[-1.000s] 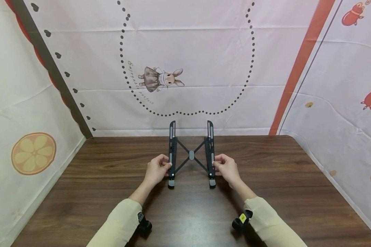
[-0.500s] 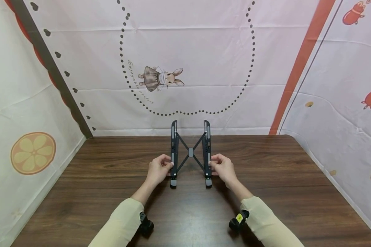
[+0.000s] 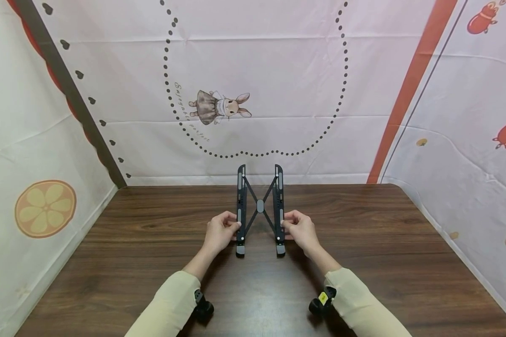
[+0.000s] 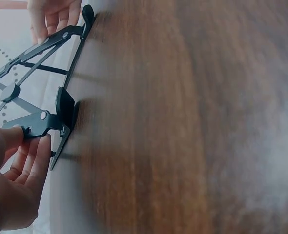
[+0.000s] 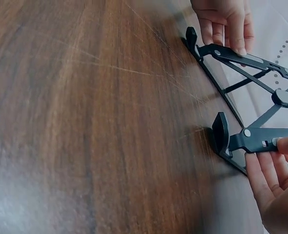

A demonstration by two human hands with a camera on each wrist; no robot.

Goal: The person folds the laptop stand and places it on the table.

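I see a black folding laptop stand (image 3: 259,208) at frame centre, propped on the wooden table (image 3: 383,243) | my left hand (image 3: 220,231) pinches its left rail | my right hand (image 3: 300,230) pinches its right rail | rabbit-print backdrop (image 3: 219,106) above.
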